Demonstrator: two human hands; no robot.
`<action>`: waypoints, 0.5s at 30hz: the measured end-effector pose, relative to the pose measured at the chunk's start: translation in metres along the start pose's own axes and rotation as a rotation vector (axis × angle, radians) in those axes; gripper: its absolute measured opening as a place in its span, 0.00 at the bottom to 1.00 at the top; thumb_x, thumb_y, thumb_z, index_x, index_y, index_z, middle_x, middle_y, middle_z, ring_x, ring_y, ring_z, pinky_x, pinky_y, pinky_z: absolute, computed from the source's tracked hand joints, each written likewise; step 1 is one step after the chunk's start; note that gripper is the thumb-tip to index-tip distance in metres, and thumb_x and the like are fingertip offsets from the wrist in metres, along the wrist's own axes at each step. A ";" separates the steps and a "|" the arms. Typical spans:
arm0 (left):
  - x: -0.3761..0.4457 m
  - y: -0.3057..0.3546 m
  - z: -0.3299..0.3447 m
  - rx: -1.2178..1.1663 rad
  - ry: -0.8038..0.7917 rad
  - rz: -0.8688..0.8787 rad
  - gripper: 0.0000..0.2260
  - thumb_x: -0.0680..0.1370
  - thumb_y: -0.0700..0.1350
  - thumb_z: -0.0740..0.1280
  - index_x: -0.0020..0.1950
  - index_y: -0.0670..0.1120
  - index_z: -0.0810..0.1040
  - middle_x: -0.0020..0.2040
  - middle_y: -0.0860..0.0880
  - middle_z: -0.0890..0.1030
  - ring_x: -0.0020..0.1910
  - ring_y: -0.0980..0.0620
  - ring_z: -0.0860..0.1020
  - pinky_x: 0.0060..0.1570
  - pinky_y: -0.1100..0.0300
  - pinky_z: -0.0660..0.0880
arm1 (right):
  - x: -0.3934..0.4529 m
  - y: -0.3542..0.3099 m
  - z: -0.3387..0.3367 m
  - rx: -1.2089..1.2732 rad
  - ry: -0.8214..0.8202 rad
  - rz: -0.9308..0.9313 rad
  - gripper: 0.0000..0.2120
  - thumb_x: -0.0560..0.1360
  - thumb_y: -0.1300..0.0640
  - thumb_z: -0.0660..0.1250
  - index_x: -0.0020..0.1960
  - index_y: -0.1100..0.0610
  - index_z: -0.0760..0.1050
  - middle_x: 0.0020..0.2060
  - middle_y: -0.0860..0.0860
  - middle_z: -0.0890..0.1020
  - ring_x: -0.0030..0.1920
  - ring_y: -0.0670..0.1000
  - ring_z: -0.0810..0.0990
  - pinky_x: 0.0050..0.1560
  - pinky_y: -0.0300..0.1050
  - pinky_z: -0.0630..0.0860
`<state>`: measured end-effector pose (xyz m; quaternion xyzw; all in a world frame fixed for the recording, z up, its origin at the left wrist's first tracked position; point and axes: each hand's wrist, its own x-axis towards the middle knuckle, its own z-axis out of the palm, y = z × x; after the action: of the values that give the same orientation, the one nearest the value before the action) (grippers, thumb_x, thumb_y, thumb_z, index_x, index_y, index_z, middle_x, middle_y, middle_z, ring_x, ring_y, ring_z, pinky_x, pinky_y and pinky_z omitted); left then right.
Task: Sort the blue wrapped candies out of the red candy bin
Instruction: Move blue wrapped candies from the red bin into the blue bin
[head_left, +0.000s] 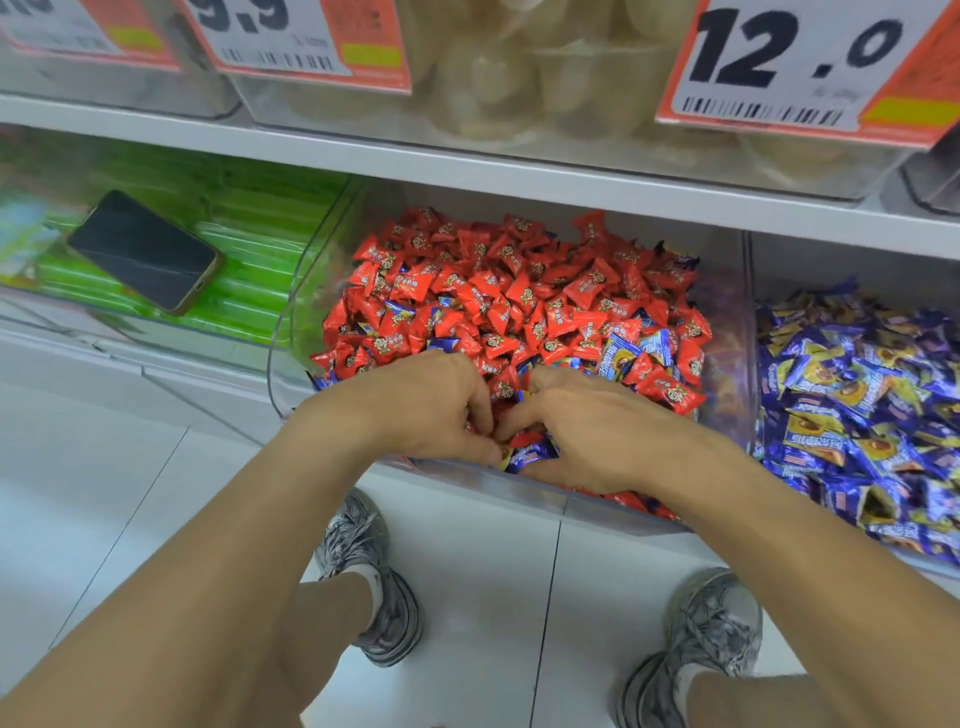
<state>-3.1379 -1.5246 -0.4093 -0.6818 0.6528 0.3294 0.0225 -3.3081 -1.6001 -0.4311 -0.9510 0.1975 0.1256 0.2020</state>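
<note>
A clear plastic bin (291, 332) holds a heap of red wrapped candies (519, 291) with several blue wrapped candies (623, 351) mixed in. Both hands reach into the bin's front edge, close together. My left hand (431, 402) has its fingers curled down into the candies. My right hand (592, 431) is curled around a small bunch of blue candies (535, 454) at the front. The left fingertips touch that same bunch.
A bin of blue and yellow wrapped candies (857, 405) stands to the right. On the left, a phone (143, 249) lies on a bin of green packets (249, 249). Price tags (789, 62) hang from the shelf above. My shoes (374, 577) stand on white floor tiles.
</note>
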 end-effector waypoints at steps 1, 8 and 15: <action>0.001 0.000 0.000 0.043 -0.028 0.011 0.12 0.72 0.57 0.73 0.51 0.53 0.85 0.47 0.56 0.83 0.45 0.56 0.79 0.44 0.61 0.74 | -0.001 -0.001 0.000 -0.019 -0.002 0.001 0.18 0.73 0.44 0.70 0.63 0.39 0.76 0.44 0.48 0.67 0.50 0.50 0.68 0.46 0.49 0.71; 0.011 0.001 -0.006 0.033 -0.167 0.016 0.10 0.73 0.51 0.74 0.53 0.51 0.85 0.48 0.56 0.84 0.47 0.57 0.80 0.51 0.61 0.76 | -0.003 -0.004 0.002 -0.047 0.033 -0.028 0.15 0.74 0.42 0.69 0.61 0.37 0.78 0.42 0.46 0.63 0.48 0.47 0.62 0.45 0.45 0.58; 0.011 -0.008 -0.006 -0.009 -0.170 0.035 0.06 0.74 0.51 0.73 0.49 0.53 0.86 0.47 0.58 0.84 0.48 0.58 0.79 0.54 0.55 0.76 | -0.012 0.001 -0.003 0.103 0.192 0.059 0.08 0.75 0.43 0.68 0.48 0.45 0.83 0.42 0.44 0.67 0.47 0.47 0.68 0.43 0.46 0.64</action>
<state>-3.1287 -1.5362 -0.4134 -0.6399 0.6590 0.3893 0.0691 -3.3188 -1.5982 -0.4251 -0.9408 0.2501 0.0294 0.2269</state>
